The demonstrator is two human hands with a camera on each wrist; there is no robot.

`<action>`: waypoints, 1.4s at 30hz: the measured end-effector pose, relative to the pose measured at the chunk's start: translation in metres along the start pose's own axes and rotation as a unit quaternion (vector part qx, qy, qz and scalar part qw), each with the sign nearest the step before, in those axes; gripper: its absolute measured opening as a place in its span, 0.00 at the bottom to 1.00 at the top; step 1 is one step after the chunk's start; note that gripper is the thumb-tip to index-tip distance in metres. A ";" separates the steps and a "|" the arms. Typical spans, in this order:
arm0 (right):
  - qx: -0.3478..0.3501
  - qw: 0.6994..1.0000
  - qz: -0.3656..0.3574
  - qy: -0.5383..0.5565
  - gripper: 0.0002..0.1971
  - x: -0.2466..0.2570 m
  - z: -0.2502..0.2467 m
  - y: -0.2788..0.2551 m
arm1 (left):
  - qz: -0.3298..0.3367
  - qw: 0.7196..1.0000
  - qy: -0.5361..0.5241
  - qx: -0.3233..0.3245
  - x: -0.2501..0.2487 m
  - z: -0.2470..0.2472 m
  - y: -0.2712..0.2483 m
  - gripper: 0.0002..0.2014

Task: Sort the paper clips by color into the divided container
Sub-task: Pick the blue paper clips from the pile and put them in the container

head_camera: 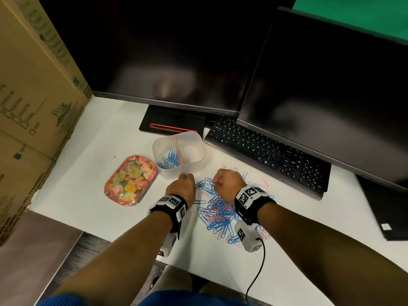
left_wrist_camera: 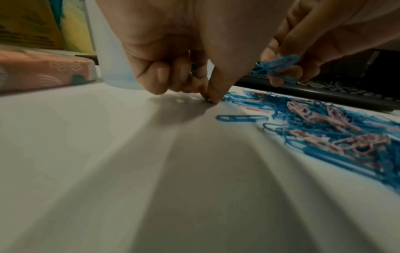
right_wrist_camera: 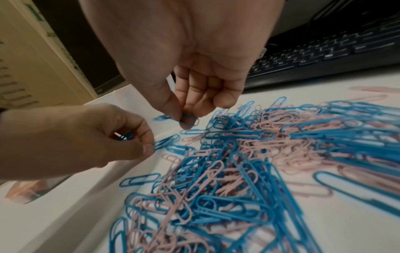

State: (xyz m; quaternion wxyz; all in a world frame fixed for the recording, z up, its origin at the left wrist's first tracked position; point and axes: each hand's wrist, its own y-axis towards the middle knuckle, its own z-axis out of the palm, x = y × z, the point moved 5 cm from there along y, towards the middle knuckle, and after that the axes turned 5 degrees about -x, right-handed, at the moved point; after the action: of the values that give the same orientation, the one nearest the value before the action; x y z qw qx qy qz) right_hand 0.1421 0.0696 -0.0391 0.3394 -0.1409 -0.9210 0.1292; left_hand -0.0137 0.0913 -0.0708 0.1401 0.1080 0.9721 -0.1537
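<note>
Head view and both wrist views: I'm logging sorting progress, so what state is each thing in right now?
Container: open, blue clips in its left compartment, right one looks empty.
Pile: blue and pink mixed, unsorted on the table.
Left hand: pinching a blue clip at the pile's edge.
Right hand: pinching blue clips above the pile.
Monitors: dark.
Tray: flat beside the container.

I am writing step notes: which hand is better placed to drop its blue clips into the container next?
Probably left. The left hand pinches blue clips right beside the container, nearest its blue compartment. The right hand also holds clips but sits farther away, over the pile.
</note>
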 end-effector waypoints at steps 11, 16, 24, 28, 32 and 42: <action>0.054 0.905 0.127 0.403 0.14 -0.008 0.003 -0.001 | -0.036 0.985 -0.168 -0.004 0.016 -0.018 -0.003 0.04; 0.020 0.878 0.161 0.451 0.14 -0.009 0.000 -0.002 | -0.068 0.951 -0.301 0.018 0.022 -0.015 -0.007 0.11; 0.083 0.878 0.187 0.432 0.09 -0.006 0.005 -0.001 | -0.225 0.807 -0.545 0.021 0.033 -0.004 -0.011 0.16; 0.071 0.986 0.056 0.140 0.04 -0.002 0.012 0.006 | -0.294 0.684 -0.668 0.016 0.037 -0.005 -0.018 0.12; 0.076 0.992 -0.051 -0.091 0.11 0.013 0.020 0.002 | -0.307 0.597 -0.740 0.041 0.031 -0.005 -0.023 0.09; 0.100 0.955 -0.055 -0.274 0.13 0.014 0.034 0.004 | -0.123 0.910 -0.394 0.040 0.025 -0.020 -0.018 0.07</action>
State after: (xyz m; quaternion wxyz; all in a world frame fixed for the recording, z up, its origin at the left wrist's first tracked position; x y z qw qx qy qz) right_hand 0.1098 0.0729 -0.0574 0.0924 -0.0149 -0.9673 0.2357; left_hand -0.0460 0.0856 -0.0555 0.4876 -0.0764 0.8363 -0.2388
